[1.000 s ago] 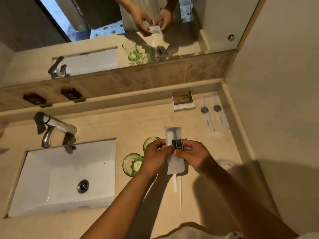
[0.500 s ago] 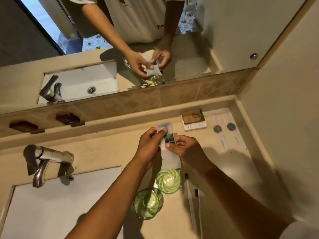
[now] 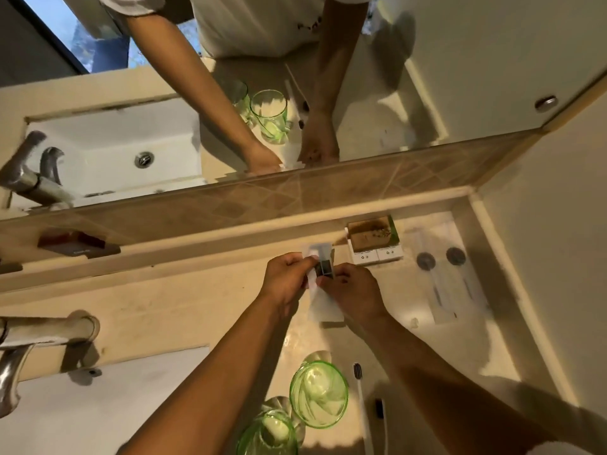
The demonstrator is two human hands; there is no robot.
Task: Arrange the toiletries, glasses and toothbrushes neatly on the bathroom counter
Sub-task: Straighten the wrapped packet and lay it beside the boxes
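Both the left hand (image 3: pixel 286 280) and right hand (image 3: pixel 353 290) pinch 1 white sachet (image 3: pixel 323 302) near the worktop's (image 3: pixel 184 310) back edge, likely placing it; next, release squarely beside the small boxes (image 3: pixel 374 241).

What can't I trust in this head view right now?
- Packet: its contents, covered by the left hand and right hand.
- Nearer green glass: cut off by the bottom edge.
- Small boxes: print too small to read.
- Faucet: cut off by the left edge.
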